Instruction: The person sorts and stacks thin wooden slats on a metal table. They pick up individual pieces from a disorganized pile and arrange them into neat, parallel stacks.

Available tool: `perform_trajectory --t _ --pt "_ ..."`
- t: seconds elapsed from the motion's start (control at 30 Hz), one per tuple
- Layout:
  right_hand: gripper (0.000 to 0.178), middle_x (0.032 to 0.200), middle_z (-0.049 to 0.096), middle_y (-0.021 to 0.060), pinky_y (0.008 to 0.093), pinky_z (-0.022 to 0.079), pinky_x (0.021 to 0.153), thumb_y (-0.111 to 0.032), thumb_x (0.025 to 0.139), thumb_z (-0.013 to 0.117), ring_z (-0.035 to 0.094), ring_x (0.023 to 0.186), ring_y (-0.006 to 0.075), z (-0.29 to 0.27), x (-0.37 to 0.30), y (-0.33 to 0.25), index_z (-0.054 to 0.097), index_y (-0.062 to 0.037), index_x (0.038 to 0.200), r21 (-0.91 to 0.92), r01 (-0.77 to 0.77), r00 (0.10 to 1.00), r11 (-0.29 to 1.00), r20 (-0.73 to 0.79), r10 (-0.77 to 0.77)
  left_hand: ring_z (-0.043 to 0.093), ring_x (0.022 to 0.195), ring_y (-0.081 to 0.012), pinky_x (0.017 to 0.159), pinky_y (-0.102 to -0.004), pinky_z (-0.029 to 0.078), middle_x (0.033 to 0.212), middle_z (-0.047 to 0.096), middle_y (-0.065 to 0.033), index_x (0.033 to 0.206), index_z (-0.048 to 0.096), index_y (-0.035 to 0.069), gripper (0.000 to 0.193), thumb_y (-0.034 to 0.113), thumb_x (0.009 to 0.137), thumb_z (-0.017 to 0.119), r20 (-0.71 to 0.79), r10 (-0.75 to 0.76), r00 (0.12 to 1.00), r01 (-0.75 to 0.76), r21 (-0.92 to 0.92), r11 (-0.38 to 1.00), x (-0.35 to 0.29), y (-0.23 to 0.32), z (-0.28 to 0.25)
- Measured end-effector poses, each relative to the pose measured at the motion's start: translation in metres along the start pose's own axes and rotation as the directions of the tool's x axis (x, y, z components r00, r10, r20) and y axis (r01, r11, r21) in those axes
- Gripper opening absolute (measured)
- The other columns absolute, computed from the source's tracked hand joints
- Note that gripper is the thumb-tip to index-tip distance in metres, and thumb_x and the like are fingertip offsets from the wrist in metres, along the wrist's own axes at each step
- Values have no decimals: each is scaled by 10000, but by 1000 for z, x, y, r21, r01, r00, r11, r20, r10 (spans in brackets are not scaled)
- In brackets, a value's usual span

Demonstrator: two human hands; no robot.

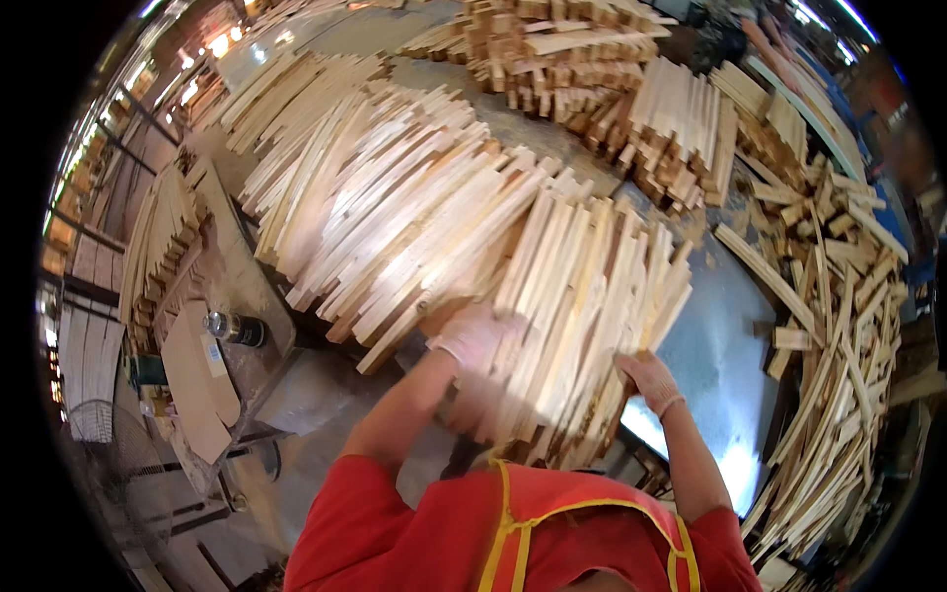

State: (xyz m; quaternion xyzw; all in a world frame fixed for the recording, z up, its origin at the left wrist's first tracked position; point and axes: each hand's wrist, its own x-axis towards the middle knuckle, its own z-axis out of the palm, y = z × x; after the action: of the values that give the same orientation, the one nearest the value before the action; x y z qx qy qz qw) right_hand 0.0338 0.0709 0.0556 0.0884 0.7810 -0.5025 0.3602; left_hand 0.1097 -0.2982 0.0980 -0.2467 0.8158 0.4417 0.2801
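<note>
A row of long pale wooden strips [567, 296] lies side by side just in front of me, its near ends toward my body. My left hand [478, 335], in a thin whitish glove, is at the row's left side. Motion smears its fingers, so their hold is unclear. At the near right edge, my right hand [651, 380], gloved too, closes on the outer strips with its thumb toward the top. Left of this row and beyond it spreads a larger layer of similar wooden strips [404, 217], their ends uneven.
Bare metal tabletop [715, 345] shows to the right. Loose offcuts [838, 326] are heaped beyond it. More stacked wood [562, 59] stands at the back. On a side table at left are a dark bottle [237, 329] and brown cardboard [197, 380]. Another person's arm [769, 49] shows at far right.
</note>
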Motion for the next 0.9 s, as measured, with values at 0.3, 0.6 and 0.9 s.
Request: perform_trajectory --t 0.3,0.6,0.9 --pt "379 1054 718 86 339 604 686 -139 915 765 715 822 214 31 -21 -26 622 -31 1249 246 -124 971 961 -168 168 701 1090 -397 992 -462 560 1112 698 -259 1285 584 -68 787 553 842 780 -241 271 932 -217 227 949 -2 4 -19" --pt "312 786 613 -15 260 477 597 -278 910 813 560 659 88 177 15 -206 674 -25 1030 132 135 979 982 136 -153 734 815 -345 774 -494 597 1069 736 -244 1651 284 34 751 387 1030 517 -371 588 719 -315 580 751 51 -75 -238" --pt "538 1085 690 46 300 574 788 -160 984 734 660 947 148 296 83 -266 543 8 1459 -23 94 907 995 413 -76 672 1046 -472 929 -564 522 1174 699 -292 1498 506 135 528 375 1028 516 -625 251 739 68 440 896 64 -149 -325"
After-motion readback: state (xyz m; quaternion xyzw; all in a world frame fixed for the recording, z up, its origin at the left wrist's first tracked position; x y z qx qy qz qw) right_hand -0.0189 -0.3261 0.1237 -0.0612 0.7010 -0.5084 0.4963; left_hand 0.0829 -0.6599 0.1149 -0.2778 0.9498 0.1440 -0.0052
